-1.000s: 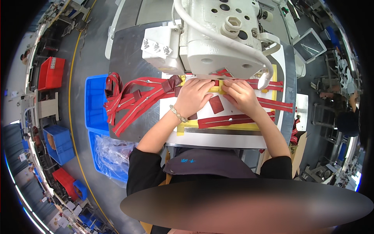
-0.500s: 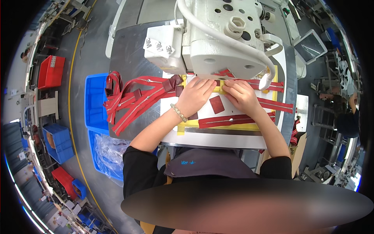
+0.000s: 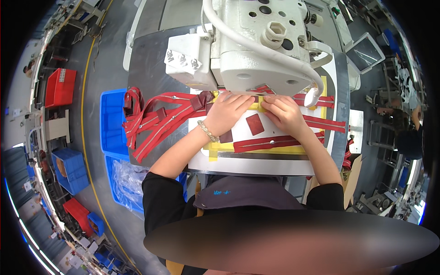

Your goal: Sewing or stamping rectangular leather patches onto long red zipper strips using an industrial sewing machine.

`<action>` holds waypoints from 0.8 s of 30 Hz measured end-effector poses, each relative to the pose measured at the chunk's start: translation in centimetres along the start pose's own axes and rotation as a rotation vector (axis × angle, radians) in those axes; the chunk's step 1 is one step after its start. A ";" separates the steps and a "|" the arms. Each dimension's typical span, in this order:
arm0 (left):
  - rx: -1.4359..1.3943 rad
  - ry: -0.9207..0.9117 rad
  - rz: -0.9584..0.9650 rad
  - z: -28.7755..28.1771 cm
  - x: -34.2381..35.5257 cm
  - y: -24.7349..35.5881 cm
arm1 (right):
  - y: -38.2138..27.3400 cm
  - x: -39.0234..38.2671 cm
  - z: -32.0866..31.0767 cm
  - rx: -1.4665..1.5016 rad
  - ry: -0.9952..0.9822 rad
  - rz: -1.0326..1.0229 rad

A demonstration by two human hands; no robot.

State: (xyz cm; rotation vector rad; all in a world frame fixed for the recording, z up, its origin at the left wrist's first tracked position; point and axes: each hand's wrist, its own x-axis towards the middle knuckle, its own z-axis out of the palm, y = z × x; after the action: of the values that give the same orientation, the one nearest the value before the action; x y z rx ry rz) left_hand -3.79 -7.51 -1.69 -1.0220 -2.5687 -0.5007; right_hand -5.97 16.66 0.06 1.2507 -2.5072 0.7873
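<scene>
Below the head of a white sewing machine point(image 3: 263, 62), my left hand point(image 3: 230, 112) lies with its fingers stretched over the work. My right hand point(image 3: 285, 113) bends its fingers and presses their tips near yellow tape point(image 3: 255, 106); what is under them is hidden. Between my wrists sits a loose dark red patch point(image 3: 255, 124) on the white board point(image 3: 238, 164). Nearer me is a red zipper strip point(image 3: 270, 142). Another red zipper strip point(image 3: 325, 123) reaches out past my right hand. Several joined red zipper strips point(image 3: 167, 117) trail off to the left.
Blue bins point(image 3: 113, 121) stand at the left of the table, the nearer one holding clear plastic point(image 3: 128, 181). A white hose point(image 3: 270, 45) curves across the machine front. A tablet-like screen point(image 3: 365, 54) is at the far right. Red bins point(image 3: 60, 87) lie beyond the aisle.
My left wrist has shifted very slightly left, and the view has moved a little. Both hands stay at the same spot under the machine head.
</scene>
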 end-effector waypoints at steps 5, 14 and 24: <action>-0.028 0.018 -0.021 -0.4 -0.2 -1.0 | 0.0 0.1 0.1 -0.014 0.008 -0.005; 0.070 -0.043 0.115 -0.7 -0.1 -2.8 | 0.0 0.3 0.0 -0.011 0.000 -0.031; -0.162 -0.072 0.154 0.5 0.4 -4.4 | -0.1 0.4 -0.2 -0.011 0.010 -0.030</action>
State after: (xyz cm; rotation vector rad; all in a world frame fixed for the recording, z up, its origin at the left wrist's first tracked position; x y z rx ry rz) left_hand -7.26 -10.12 -2.81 -1.3040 -2.5170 -0.6489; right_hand -6.12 16.44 0.42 1.2741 -2.4754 0.7702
